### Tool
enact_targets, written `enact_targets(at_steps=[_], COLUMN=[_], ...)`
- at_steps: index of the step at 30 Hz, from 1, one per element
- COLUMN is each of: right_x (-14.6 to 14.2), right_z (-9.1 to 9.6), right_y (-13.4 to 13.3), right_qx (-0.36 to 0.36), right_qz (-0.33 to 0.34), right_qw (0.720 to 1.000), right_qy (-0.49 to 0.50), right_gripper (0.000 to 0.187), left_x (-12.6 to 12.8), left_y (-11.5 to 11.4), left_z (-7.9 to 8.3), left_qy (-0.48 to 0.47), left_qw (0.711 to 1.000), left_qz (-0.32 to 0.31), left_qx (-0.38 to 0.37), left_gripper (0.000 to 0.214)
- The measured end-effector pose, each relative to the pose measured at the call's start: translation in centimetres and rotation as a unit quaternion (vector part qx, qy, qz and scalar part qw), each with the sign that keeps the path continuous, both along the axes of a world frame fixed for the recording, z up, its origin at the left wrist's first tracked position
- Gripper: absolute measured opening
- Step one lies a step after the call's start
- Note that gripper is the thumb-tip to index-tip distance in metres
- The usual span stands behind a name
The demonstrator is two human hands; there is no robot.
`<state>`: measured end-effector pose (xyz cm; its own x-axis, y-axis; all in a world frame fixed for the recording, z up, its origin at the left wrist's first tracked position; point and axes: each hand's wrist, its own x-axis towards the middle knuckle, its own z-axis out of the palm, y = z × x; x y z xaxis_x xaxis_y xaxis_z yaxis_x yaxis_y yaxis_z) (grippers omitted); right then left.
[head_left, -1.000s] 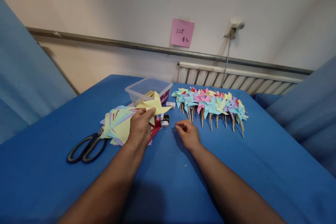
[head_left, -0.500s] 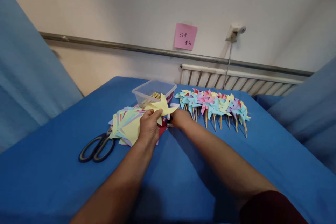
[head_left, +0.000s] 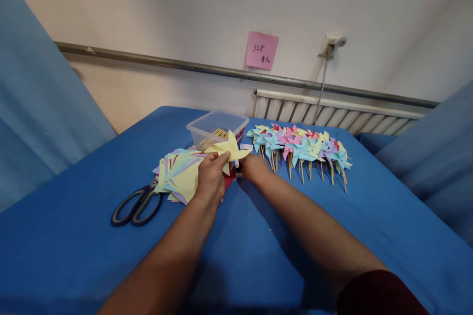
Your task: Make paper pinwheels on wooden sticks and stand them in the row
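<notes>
My left hand [head_left: 211, 174] pinches a yellow paper pinwheel [head_left: 232, 147] between thumb and fingers, its blades spread and no stick showing on it. Close beside it on the right is my right hand [head_left: 254, 166], its fingers turned away and hidden, next to a small dark object [head_left: 238, 171] and a white label or small box [head_left: 246, 146]. Under and left of my left hand lies a fanned stack of coloured paper sheets [head_left: 181, 177]. Behind the pinwheel stands a clear plastic box [head_left: 199, 130] with wooden sticks [head_left: 220, 133] in it.
Black-handled scissors [head_left: 136, 206] lie at the left of the paper stack. Several finished pinwheels on sticks [head_left: 301, 150] lie in a row at the right. The blue-covered table [head_left: 258, 261] meets a wall with a radiator [head_left: 291, 108]; blue curtains [head_left: 29, 108] hang at both sides.
The yellow pinwheel and my left hand have shifted very slightly to the right. My right hand has hardly moved.
</notes>
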<state>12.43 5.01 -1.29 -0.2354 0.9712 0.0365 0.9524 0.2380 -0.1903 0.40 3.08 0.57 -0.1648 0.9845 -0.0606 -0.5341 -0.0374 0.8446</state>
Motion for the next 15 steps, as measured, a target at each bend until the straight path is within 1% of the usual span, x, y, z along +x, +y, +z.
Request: enact_targets(at_steps=[5,8,15], right_x=[-0.12,-0.26,-0.19], right_z=[0.39,0.22,-0.37], right_y=[0.27,0.42,0.85], right_qx=[-0.004,0.001,0.007], right_qz=[0.019,0.026,0.020], right_qw=[1.000,1.000,0.998], right_qy=[-0.004,0.006,0.064], right_gripper=[0.042,0.044,0.044], left_x=[0.07,0.06,0.08], left_y=[-0.07,-0.03,-0.09], left_z=[0.10,0.08,0.10], left_qy=[-0.006,-0.009,-0.012], left_qw=[1.000,1.000,1.000], left_qz=[-0.003,-0.004,0.000], left_qx=[0.003,0.004,0.012], left_gripper=[0.029,0.030,0.026])
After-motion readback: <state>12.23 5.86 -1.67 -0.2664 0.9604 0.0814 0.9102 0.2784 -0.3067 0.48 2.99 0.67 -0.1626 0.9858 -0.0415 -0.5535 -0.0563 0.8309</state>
